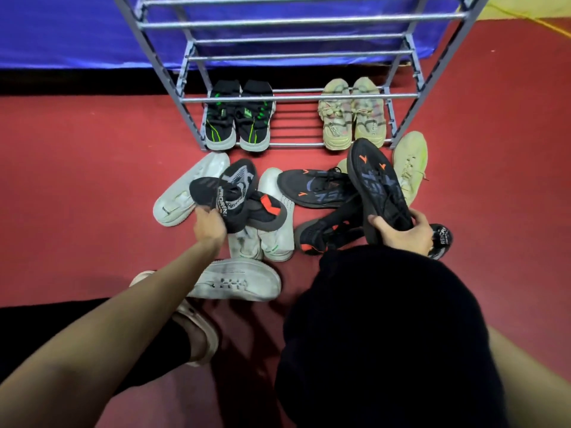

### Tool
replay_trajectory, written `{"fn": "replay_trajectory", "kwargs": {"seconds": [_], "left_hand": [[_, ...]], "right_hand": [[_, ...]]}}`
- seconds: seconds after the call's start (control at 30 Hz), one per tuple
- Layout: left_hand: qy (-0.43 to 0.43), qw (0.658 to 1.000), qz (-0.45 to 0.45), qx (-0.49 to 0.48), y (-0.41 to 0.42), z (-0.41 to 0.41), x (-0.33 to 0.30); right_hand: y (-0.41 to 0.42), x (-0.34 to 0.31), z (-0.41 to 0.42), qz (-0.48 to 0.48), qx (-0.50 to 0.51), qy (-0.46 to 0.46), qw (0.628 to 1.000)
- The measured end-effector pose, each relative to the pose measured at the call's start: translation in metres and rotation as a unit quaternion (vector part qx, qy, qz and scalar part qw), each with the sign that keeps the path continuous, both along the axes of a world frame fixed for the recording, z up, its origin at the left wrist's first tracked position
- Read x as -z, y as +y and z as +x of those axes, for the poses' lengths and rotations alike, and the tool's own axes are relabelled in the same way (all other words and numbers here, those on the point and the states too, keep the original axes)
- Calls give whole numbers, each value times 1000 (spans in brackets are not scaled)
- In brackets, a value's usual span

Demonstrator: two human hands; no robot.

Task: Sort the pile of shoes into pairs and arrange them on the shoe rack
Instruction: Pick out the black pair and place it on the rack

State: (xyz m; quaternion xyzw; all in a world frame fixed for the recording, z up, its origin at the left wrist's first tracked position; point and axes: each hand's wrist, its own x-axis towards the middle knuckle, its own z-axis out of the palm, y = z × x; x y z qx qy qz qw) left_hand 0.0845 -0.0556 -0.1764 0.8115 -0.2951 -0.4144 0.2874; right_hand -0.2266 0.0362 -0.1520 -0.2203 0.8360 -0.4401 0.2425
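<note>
While most of the shoes lie in a heap on the red floor (92, 168), two pairs are already put away on the bottom shelf of the shoe rack (296, 96). A black pair with green stripes (239, 118) stands at the left end. A tan pair (352, 114) stands at the right end. The space between them is bare, and the shelves above hold nothing that I can see.

The person's right hand (401, 231) is closed around a black shoe with orange marks (378, 186) and holds it tilted up off the floor. A shoe that looks like its match (318, 188) lies just beside it on the floor. The left hand (210, 223) is closed on a black shoe with grey and white writing (234, 193) in the heap.

A lot is left to do. Three or four white shoes (188, 189) are mixed in the pile. There is a dark shoe with a red patch (267, 208), and another dark shoe with red on it (324, 233) near the person's knee. A pale yellow shoe (411, 165) lies next to the rack's right leg, and one more dark shoe (441, 240) peeks out behind the right hand.

I think the job is less than half done.
</note>
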Motion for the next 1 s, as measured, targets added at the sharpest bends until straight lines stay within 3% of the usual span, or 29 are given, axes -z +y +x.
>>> {"fn": "replay_trajectory", "kwargs": {"seconds": [0.07,0.13,0.2,0.27,0.33,0.4,0.5,0.6,0.83,1.0], "left_hand": [[-40,992,117,18,5,-12,4],[-187,969,156,27,10,-34,-4],[-310,947,30,84,11,-56,-14],[-324,912,-139,211,8,-77,-15],[-208,915,-172,299,0,-106,-12],[-81,944,-81,311,-13,-136,-2],[87,972,48,213,-33,-173,20],[226,966,106,65,-50,-193,37],[287,947,134,-55,-67,-204,68],[238,964,95,-71,-68,-201,65]], "right_hand": [[3,-1,-4,1,2,7,1000],[5,-1,-7,-2,4,8,1000],[8,0,-11,-17,3,11,1000],[13,2,-17,-27,-2,11,1000],[18,6,-24,-30,-11,13,999],[22,12,-32,-34,-25,18,999],[24,24,-43,-41,-55,30,997],[22,38,-51,-37,-77,21,996],[19,59,-66,19,-158,-45,986],[13,55,-73,-15,-112,-123,986]]}}
